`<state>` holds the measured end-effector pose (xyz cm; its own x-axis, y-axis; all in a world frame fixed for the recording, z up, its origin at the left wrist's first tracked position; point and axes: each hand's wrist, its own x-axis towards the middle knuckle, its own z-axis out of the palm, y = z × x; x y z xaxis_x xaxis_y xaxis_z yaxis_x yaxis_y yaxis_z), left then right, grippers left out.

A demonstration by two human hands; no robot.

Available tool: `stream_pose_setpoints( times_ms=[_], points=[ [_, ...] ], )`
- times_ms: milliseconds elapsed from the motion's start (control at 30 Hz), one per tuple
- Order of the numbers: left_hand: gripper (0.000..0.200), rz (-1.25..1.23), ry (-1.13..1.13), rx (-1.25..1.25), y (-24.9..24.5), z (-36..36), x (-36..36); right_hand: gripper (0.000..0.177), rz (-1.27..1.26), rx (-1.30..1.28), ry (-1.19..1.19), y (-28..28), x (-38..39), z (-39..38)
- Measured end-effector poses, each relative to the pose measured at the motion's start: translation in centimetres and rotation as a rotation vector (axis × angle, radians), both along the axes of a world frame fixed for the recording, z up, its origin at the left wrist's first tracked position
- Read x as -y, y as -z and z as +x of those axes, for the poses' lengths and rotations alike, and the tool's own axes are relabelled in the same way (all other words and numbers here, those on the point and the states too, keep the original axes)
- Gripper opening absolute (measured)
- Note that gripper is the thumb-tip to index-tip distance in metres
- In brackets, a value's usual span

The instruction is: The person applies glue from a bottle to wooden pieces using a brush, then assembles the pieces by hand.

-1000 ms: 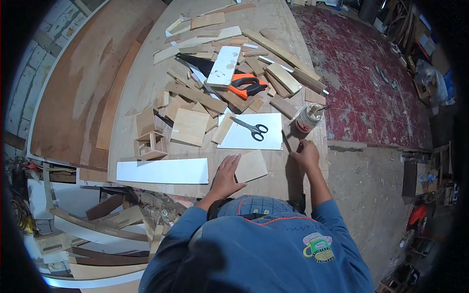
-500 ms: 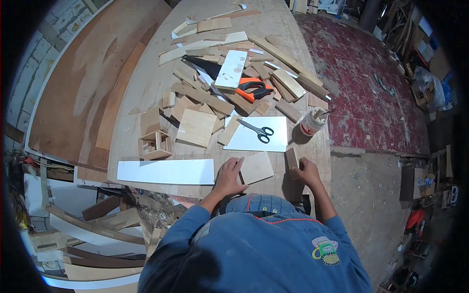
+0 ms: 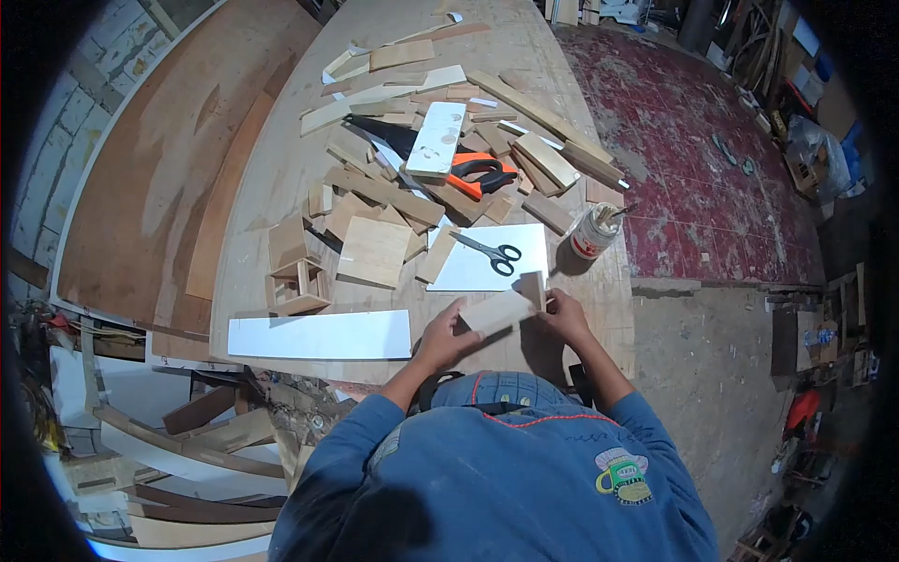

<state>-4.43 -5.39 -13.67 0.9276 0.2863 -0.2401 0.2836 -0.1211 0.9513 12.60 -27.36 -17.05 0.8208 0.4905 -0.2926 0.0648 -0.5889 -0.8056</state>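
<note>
Near the table's front edge, my left hand grips a pale wooden board by its left end, and the board is tilted up. My right hand holds a small wooden piece upright at the board's right end; they look touching or nearly so. Just beyond them, dark-handled scissors lie on a white sheet. A long white strip is left of my left hand. A glue jar with a brush in it stands beyond my right hand.
Wood offcuts are piled across the middle of the table, with an orange-and-black-handled saw among them under a white block. A small wooden frame stands at the left. Large brown panels lie beyond the left edge.
My left hand has taken hold of the board and tilted it up. My right hand has moved left, bringing the small piece up against or close to the board's end.
</note>
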Motion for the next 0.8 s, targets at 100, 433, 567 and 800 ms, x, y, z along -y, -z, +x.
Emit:
stream_pose_setpoints(
  times_ms=[100, 433, 567, 800],
  points=[
    [0.067, -0.24, -0.051, -0.218, 2.0, 0.6, -1.4, 0.045, -0.048, -0.031, -0.117, -1.4, -0.2, -0.2],
    [0.079, -0.157, -0.358, -0.497, 0.9, 2.4, -2.2, 0.048, -0.037, 0.056, -0.19, -0.4, -0.2, 0.3],
    [0.045, -0.102, -0.21, -0.319, 1.6, 2.5, -2.2, 0.049, 0.018, -0.037, -0.208, 1.0, -0.1, 0.3],
    [0.032, -0.583, -0.354, -0.21, 0.2, 2.1, -1.8, 0.044, 0.186, -0.212, -0.166, 3.7, 0.5, 0.9]
  ],
)
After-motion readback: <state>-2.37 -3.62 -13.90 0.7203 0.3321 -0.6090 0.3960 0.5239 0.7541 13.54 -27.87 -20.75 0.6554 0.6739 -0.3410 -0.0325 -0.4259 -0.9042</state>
